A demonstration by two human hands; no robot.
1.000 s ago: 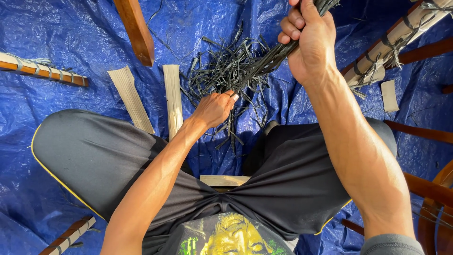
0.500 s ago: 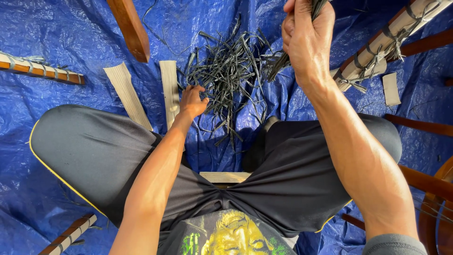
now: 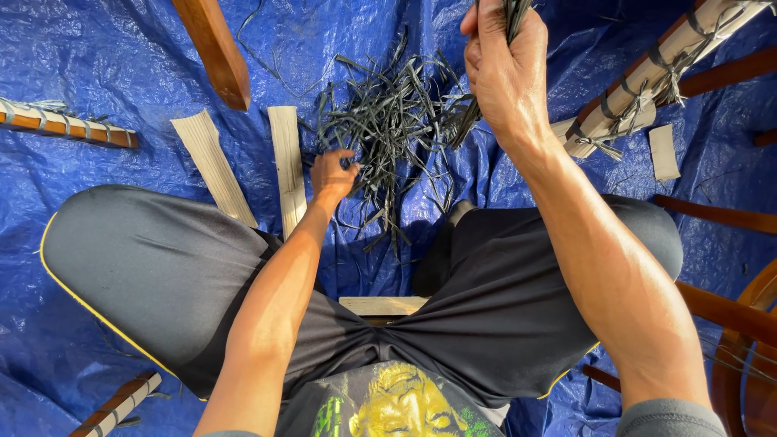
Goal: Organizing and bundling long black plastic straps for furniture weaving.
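Two hands, one pile of dark strips on a blue tarp.
Right hand (image 3: 506, 73) grip closed on a raised bundle of strips (image 3: 515, 12); left hand (image 3: 332, 174) fingers curled, touching the pile (image 3: 392, 121) beside two pale slats (image 3: 287, 166).

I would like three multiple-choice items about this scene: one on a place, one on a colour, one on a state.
1. Where is the left hand?
A. at the edge of the strip pile
B. on a knee
C. on the wooden bar

2. What colour is the tarp?
A. green
B. blue
C. white

3. What is the state of the right hand?
A. open and flat
B. resting on the tarp
C. raised and closed on a bundle of dark strips

Answers:
1 A: the fingers reach into the near left side of the pile.
2 B: the sheet under everything is blue.
3 C: the fist is held up, with strips coming out above it.
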